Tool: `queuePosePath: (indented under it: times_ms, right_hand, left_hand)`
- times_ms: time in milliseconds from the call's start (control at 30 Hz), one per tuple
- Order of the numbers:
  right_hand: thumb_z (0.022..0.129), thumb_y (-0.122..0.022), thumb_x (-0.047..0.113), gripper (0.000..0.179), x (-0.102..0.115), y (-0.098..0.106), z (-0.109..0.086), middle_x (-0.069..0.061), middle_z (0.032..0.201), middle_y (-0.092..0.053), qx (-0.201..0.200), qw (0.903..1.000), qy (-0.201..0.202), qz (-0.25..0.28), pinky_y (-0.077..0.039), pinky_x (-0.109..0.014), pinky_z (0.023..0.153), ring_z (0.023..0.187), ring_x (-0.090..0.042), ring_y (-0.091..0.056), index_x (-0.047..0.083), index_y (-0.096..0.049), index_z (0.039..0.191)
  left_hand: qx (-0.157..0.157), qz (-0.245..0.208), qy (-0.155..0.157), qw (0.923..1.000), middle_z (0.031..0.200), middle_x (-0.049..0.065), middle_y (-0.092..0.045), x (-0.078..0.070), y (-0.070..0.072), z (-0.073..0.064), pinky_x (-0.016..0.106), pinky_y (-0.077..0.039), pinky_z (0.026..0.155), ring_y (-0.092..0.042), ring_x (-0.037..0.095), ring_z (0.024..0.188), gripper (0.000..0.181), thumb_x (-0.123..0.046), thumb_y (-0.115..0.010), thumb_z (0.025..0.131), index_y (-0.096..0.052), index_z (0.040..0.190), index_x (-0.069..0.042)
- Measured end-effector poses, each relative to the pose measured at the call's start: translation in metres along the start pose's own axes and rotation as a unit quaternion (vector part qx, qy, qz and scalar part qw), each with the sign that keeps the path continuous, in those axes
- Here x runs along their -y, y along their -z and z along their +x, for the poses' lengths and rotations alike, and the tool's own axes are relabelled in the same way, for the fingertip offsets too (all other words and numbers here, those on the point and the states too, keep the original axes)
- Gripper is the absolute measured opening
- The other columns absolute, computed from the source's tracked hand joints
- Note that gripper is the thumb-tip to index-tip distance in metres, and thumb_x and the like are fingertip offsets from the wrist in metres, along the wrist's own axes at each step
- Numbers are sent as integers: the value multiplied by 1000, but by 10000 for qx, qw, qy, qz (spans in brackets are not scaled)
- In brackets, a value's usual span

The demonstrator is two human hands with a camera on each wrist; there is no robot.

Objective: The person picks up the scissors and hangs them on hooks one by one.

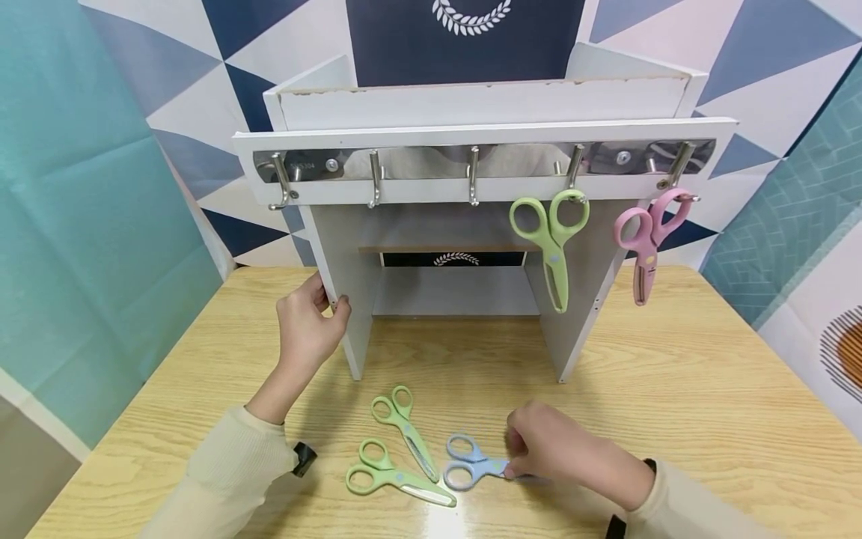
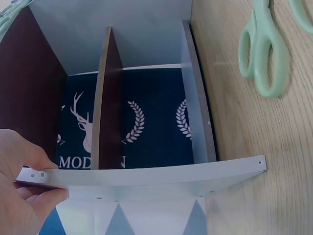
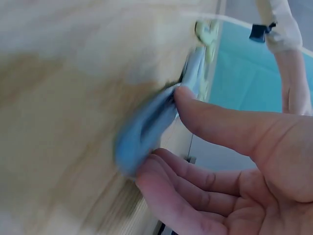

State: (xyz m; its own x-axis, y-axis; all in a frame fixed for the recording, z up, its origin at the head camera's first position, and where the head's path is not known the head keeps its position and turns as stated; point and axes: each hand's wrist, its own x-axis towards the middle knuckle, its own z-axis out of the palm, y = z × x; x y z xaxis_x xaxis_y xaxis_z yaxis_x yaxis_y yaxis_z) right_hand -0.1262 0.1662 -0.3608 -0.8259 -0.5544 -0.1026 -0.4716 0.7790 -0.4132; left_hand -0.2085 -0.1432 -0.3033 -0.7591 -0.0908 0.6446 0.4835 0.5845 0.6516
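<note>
My left hand (image 1: 308, 322) grips the front edge of the left side panel (image 2: 161, 177) of a white hook rack (image 1: 485, 105), thumb on one face and fingers on the other. Low over the wooden table, my right hand (image 1: 559, 449) pinches a pair of blue scissors (image 1: 480, 464) by the blade part, between thumb and fingers. The blue handle loops point left, and the hand covers part of the blades. Two pairs of green scissors, one farther back (image 1: 408, 430) and one nearer (image 1: 397, 477), lie left of the blue pair, their tips close together.
Hooks line a metal strip (image 1: 424, 161) across the rack's front. Green scissors (image 1: 554, 258) hang from the fourth hook and pink scissors (image 1: 644, 262) from the rightmost one. Patterned cloth (image 1: 182, 67) covers the wall behind the wooden table (image 1: 707, 419).
</note>
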Motion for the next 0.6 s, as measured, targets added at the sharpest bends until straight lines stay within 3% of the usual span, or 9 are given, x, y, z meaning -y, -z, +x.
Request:
queuePosePath:
  times_ms: [200,600]
  right_hand:
    - [69,-84,26,26,-11,5,6,11,64,-52,-172,9995,20,-282,-34,-17,53,61,-2,-40,17,-59,65]
    - [70,-83,21,25,-32,15,21,11,60,-50,-727,9964,302,-303,-36,-14,51,57,3,-39,14,-59,69]
  left_hand:
    - [-4,48,18,10000,99,27,-71,0,0,0,44,-60,78,-72,36,90,31,5,-60,77,-65,107,12]
    - [-8,59,67,10000,98,28,-72,-1,0,0,44,-59,78,-72,36,89,31,5,-59,77,-65,106,12]
